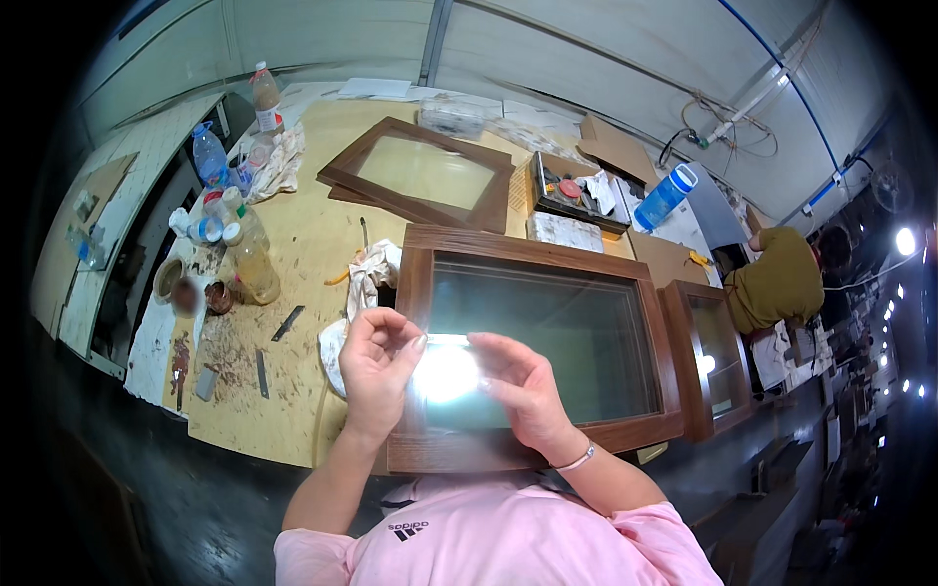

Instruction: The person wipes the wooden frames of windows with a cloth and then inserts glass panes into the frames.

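the grip of the left hand (376, 359) is nearly closed, thumb near the curled fingers; the right hand (521, 383) has thumb and forefinger parted. glare prevents telling whether either holds anything thin. both are above the wood-framed glass panel (557, 342), which lies flat at the near edge of the table (318, 234), probably for easy reach. two dark flat strips (262, 373) lie left, apparently set clear of the panel.
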Tool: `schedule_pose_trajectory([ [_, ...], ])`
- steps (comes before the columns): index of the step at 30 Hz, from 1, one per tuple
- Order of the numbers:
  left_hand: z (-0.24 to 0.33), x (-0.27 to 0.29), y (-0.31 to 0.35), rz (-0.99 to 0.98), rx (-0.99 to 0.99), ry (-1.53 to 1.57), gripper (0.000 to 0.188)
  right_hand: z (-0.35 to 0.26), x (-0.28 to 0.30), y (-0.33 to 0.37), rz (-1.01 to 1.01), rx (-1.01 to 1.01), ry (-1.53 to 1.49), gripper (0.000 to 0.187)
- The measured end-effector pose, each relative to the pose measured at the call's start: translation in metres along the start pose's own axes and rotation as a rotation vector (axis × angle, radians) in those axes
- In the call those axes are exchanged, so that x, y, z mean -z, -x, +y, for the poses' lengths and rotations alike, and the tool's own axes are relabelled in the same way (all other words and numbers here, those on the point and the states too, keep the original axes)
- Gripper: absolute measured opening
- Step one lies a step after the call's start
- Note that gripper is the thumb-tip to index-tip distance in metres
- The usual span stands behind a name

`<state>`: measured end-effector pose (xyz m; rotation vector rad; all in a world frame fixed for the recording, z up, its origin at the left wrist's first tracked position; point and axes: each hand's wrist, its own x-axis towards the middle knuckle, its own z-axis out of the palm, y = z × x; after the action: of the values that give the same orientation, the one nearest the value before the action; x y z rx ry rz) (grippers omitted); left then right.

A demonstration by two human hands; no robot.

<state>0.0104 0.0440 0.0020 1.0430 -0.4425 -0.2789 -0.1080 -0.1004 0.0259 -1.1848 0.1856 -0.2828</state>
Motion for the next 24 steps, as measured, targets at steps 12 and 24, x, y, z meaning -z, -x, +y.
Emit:
schedule_pose_trajectory([
  [12,0.026,0.014,-0.114,-0.917,0.308,-0.599,0.018,0.023,0.038,0.064,0.042,-0.041,0.240,0.022],
  [24,-0.018,-0.019,-0.185,-0.806,0.090,-1.327,0.020,0.030,0.037,0.064,0.036,0.024,0.206,0.019],
])
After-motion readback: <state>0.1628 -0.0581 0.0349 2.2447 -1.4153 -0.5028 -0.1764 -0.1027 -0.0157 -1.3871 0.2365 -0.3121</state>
